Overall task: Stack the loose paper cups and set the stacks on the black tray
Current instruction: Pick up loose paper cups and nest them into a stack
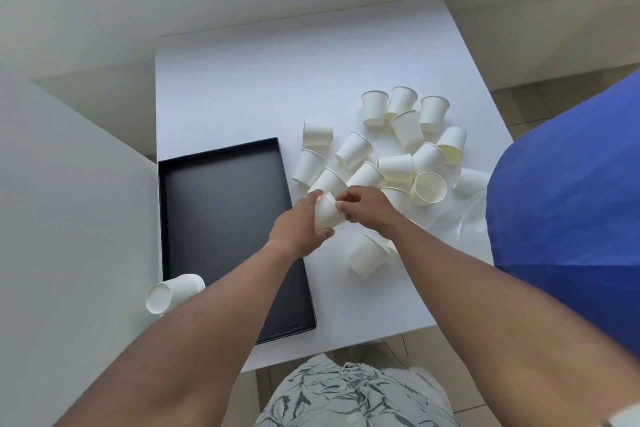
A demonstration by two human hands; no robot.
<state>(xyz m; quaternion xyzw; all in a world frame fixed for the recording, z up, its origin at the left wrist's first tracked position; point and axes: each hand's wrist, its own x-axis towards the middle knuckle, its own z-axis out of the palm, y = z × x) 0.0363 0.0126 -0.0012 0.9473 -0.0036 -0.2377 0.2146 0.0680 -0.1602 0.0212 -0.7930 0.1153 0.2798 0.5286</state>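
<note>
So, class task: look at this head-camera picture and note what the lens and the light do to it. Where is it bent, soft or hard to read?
Head view: the wide lens bows the table edges and swells both forearms; light is soft and even, shadows faint; white cups blend into the white top; the black tray shows a dull sheen; the blue object at right is blurred.

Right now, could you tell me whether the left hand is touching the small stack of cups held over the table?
Touching. The head view shows the left hand wrapped round the small stack of cups, fingers curled on its side, while the right hand pinches at its rim.
</note>
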